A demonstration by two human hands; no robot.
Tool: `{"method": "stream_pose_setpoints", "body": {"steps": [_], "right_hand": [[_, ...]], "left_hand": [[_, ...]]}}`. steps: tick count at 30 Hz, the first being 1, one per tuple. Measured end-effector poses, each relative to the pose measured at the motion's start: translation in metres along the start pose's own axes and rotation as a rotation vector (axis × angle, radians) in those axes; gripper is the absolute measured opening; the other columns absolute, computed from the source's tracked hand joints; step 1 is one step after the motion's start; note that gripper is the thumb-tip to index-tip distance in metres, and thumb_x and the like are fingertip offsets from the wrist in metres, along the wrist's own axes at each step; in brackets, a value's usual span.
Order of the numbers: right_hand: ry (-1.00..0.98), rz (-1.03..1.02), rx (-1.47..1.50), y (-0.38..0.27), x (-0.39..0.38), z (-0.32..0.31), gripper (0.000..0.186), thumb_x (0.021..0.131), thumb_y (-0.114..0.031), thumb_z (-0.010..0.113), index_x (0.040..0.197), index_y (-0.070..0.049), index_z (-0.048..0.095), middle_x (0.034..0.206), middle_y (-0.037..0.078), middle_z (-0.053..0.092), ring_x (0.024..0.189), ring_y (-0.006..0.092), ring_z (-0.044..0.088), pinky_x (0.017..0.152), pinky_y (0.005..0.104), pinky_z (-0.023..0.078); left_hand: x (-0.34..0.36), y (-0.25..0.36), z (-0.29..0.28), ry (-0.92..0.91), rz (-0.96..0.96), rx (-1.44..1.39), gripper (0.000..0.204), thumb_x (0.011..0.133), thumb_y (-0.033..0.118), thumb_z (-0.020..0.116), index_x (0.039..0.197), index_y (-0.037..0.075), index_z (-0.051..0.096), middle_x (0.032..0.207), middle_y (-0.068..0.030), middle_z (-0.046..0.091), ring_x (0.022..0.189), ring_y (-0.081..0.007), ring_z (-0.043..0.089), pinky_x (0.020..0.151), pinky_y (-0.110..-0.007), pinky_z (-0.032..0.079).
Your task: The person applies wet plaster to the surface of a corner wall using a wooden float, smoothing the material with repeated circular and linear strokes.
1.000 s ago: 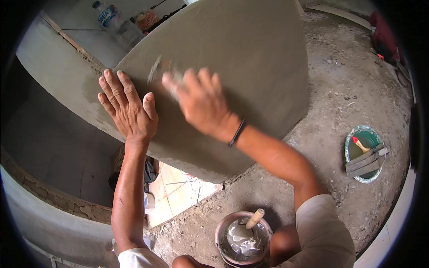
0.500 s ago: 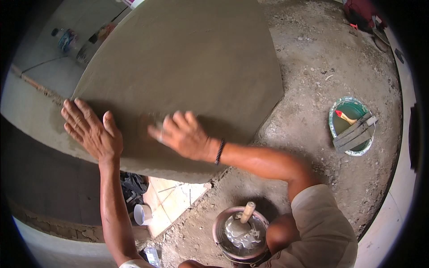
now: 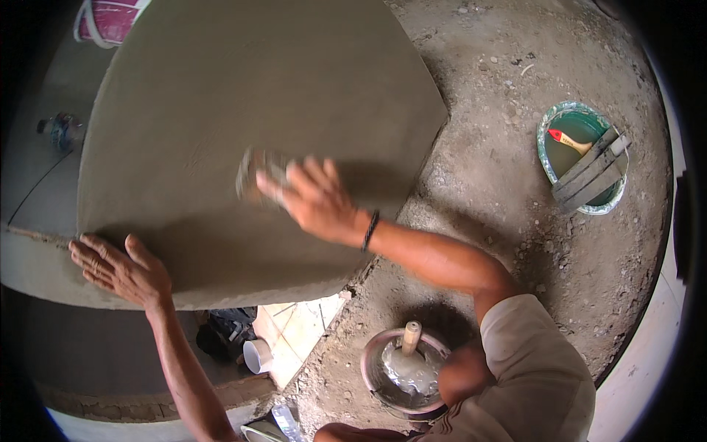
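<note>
My left hand lies open, fingers stretched, on the lower left corner of a large grey, freshly plastered panel. My right hand, a black cord on its wrist, grips a flat grey-brown tool against the middle of that surface; motion blurs the tool, so its exact kind is unclear. Near my knee stands a bucket of pale grey wet mix with a wooden handle sticking up from it.
On the dirt floor, a green bucket holds murky water, a brush and dark boards. A pink bucket and bottle sit upper left. Tiles, dark bags and a white cup lie below the panel.
The view has shifted, so the panel's left corner and my left hand appear lower. My right hand moved away from my left, swept down, then back up across the plaster.
</note>
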State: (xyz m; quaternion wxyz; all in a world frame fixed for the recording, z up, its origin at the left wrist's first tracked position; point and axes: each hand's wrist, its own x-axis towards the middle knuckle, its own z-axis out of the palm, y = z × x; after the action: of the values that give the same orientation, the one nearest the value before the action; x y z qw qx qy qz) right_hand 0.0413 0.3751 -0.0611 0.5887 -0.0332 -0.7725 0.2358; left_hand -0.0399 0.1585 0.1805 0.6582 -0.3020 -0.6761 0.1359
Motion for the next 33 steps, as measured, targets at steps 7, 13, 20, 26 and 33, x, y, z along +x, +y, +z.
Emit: {"method": "stream_pose_setpoints", "body": {"steps": [7,13,20,26,33], "right_hand": [[0.272,0.736,0.091,0.164,-0.098,0.006,0.052,0.090,-0.011,0.062,0.141,-0.009,0.054,0.094,0.018,0.062,0.086,0.0356,0.063,0.078,0.0444,0.052],[0.063,0.139,0.024,0.027,-0.036,0.012,0.043,0.090,-0.012,0.060,0.132,-0.020,0.063,0.094,0.007,0.055,0.087,0.0268,0.056,0.081,0.0467,0.043],[0.225,0.564,0.232,0.129,-0.047,-0.007,0.044,0.089,-0.010,0.062,0.134,-0.007,0.060,0.097,0.018,0.061,0.091,0.0361,0.061,0.083,0.0422,0.050],[0.242,0.580,0.006,0.158,-0.016,0.006,0.047,0.090,-0.020,0.064,0.135,-0.010,0.060,0.103,0.022,0.061,0.097,0.0399,0.059,0.089,0.0458,0.048],[0.196,0.303,0.244,0.088,-0.032,0.008,0.047,0.087,-0.010,0.066,0.133,-0.012,0.063,0.087,0.013,0.053,0.078,0.0324,0.056,0.072,0.0435,0.048]], "left_hand": [[0.014,0.011,0.009,0.037,-0.012,0.024,0.086,0.099,0.069,0.018,0.157,0.005,0.020,0.164,-0.0182,0.017,0.152,-0.0354,0.013,0.121,-0.053,0.011],[0.000,0.001,0.009,0.060,0.029,0.019,0.082,0.101,0.065,0.021,0.156,0.005,0.024,0.163,-0.0183,0.020,0.151,-0.0358,0.017,0.121,-0.052,0.013],[0.010,0.004,0.009,0.083,0.040,0.040,0.085,0.099,0.069,0.020,0.157,0.008,0.024,0.163,-0.0168,0.019,0.152,-0.0346,0.014,0.121,-0.053,0.012],[0.007,0.003,0.003,0.045,0.012,0.027,0.087,0.097,0.071,0.021,0.157,0.008,0.023,0.163,-0.0164,0.020,0.152,-0.0349,0.014,0.122,-0.052,0.012],[0.003,0.003,0.010,0.067,0.027,0.034,0.086,0.098,0.070,0.023,0.157,0.007,0.024,0.163,-0.0182,0.019,0.152,-0.0358,0.014,0.121,-0.052,0.012]]}}
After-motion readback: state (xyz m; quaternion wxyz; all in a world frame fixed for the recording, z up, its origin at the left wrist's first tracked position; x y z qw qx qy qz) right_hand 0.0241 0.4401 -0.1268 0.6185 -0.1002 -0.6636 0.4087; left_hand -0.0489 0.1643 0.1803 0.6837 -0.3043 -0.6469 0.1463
